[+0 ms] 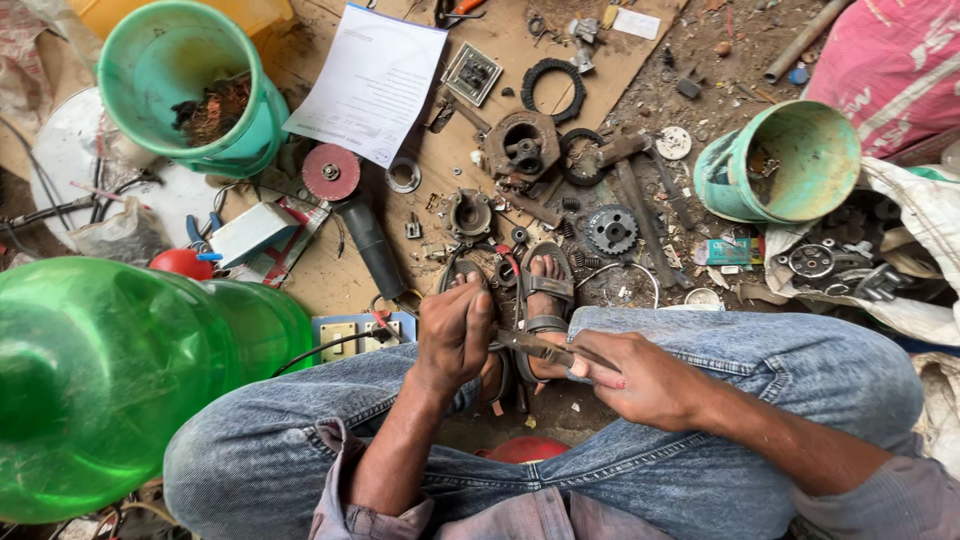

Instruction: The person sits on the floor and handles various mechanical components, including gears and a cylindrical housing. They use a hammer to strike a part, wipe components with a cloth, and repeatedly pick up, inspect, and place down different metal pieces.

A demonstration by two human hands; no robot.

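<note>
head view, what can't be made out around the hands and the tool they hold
- Small part in the left hand: head view, closed fingers hide it.
- Working end of the metal tool held by the right hand: head view, the left hand covers its tip.
- Green bottle: head view, blurred and cut off by the left edge.

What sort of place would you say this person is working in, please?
Probably an informal floor-level repair workshop: an angle grinder, a loose gear and a dismantled metal housing lie about, while the right hand holds pliers beside the left hand.
</note>
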